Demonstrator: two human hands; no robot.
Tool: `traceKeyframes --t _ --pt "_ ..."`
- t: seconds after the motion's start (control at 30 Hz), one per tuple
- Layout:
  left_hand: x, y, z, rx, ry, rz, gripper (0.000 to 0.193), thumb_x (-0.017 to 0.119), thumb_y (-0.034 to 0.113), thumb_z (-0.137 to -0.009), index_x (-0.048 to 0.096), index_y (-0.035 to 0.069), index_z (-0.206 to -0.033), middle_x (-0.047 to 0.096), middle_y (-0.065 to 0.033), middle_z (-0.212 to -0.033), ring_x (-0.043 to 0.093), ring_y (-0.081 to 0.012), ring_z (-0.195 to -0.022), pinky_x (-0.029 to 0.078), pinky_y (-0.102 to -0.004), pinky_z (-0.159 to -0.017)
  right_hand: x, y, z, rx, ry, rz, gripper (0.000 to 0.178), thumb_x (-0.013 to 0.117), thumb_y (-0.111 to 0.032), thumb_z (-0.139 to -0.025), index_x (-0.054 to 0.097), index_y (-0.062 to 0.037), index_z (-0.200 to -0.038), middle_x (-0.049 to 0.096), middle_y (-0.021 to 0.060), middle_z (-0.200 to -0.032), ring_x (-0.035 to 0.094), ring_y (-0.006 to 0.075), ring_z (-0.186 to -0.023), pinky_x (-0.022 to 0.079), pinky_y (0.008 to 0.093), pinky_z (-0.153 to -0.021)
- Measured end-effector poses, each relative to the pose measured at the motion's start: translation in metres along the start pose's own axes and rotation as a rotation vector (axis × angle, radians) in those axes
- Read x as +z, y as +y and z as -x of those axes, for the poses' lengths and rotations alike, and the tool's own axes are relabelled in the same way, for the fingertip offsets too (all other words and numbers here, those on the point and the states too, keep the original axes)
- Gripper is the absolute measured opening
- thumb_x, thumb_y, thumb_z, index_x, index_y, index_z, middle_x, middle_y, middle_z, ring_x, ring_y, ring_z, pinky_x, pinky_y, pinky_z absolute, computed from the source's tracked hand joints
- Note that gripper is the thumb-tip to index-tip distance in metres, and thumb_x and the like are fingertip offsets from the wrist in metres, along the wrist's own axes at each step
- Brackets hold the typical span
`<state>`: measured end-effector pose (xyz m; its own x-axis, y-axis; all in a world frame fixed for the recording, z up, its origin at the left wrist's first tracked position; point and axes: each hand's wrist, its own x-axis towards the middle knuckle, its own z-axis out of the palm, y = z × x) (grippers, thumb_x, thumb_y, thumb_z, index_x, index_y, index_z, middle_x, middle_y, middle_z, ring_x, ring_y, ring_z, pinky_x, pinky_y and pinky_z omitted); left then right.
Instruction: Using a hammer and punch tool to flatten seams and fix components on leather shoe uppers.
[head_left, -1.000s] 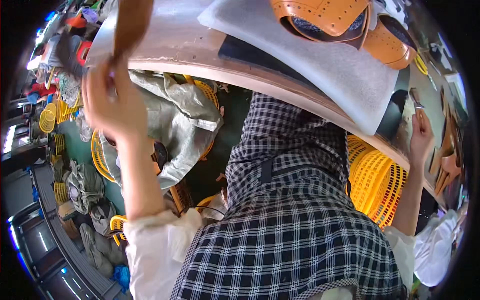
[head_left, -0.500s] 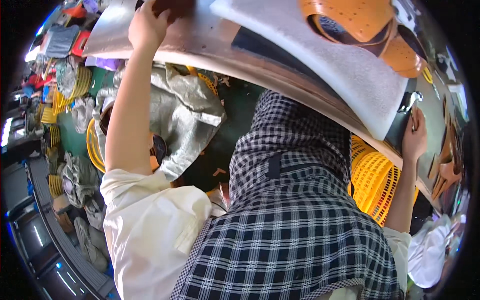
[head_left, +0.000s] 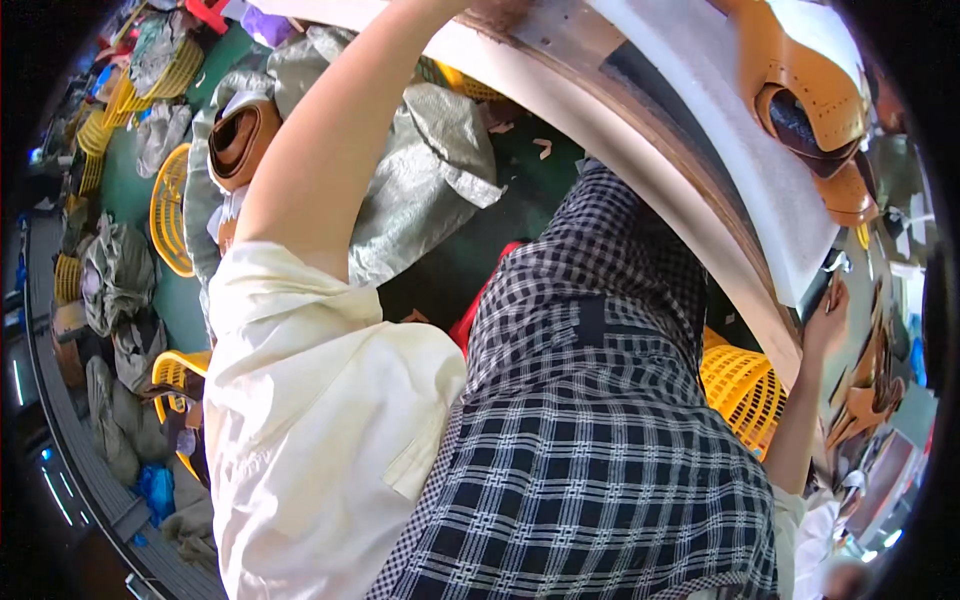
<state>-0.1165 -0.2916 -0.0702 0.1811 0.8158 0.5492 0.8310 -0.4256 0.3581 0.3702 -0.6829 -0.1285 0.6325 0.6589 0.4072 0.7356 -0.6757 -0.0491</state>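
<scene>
My left forearm (head_left: 340,130) stretches up over the near edge of the workbench (head_left: 640,170). The left hand lies beyond the top of the picture, so its fingers and anything in them are hidden. At the bench's right end, my right hand (head_left: 826,318) has its fingers curled in. A small shiny metal piece (head_left: 840,262) sits just past the fingertips; whether it belongs to something in the hand, I cannot tell. Tan leather shoe uppers (head_left: 835,105) with punched holes rest on a white foam sheet (head_left: 725,150) on the bench.
Brown leather pieces (head_left: 872,385) lie to the right of my right hand. A yellow plastic basket (head_left: 740,390) stands under the bench. On the left floor are a silvery woven sack (head_left: 430,190), a brown shoe upper (head_left: 243,145) and another yellow basket (head_left: 172,215).
My view has swung left. The left hand, earlier visible over the bench by a blurred dark brown thing, has passed out of the top of the picture. The right hand stays at the bench end.
</scene>
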Motion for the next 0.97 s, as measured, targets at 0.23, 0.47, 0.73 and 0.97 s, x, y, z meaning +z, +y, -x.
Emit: traceKeyframes --t 0.23,0.47,0.73,0.97 --pt "-0.077 -0.058 0.075 -0.197 0.326 -0.192 0.031 0.065 0.032 -0.08 0.062 0.005 -0.094 0.064 -0.0138 -0.088 0.061 -0.0336 -0.082 0.047 -0.0402 -0.073 -0.012 -0.022 0.008 0.031 -0.023 -0.024 0.04 0.051 -0.021 -0.089 0.047 -0.0176 -0.129 0.06 0.0111 -0.116 0.059 0.0316 -0.101 0.046 0.0404 -0.081" --pt "-0.086 -0.091 0.244 -0.609 -0.161 -0.392 0.024 0.059 0.024 -0.083 0.065 0.006 -0.097 0.064 -0.016 -0.091 0.06 -0.034 -0.087 0.047 -0.0399 -0.077 -0.017 -0.02 0.015 -0.004 0.003 -0.033 0.039 0.051 -0.02 -0.09 0.047 -0.0161 -0.128 0.059 0.0102 -0.117 0.058 0.0306 -0.102 0.046 0.0386 -0.082" --pt "-0.036 -0.113 0.274 -0.536 -0.54 -0.501 0.025 0.06 0.03 -0.077 0.067 0.008 -0.088 0.066 -0.0153 -0.087 0.063 -0.0333 -0.082 0.048 -0.0425 -0.075 -0.024 -0.035 0.016 -0.002 -0.002 -0.063 0.039 0.052 -0.023 -0.088 0.048 -0.0173 -0.127 0.059 0.0097 -0.116 0.057 0.0313 -0.103 0.046 0.0405 -0.083" --pt "-0.007 -0.082 0.219 -0.453 -0.729 -0.475 0.029 0.058 0.035 -0.076 0.068 0.009 -0.086 0.066 -0.0156 -0.089 0.063 -0.0308 -0.087 0.049 -0.0417 -0.077 -0.019 -0.03 0.012 0.016 -0.001 -0.012 0.044 0.055 -0.027 -0.086 0.047 -0.0168 -0.128 0.059 0.0096 -0.115 0.058 0.029 -0.103 0.046 0.0405 -0.084"
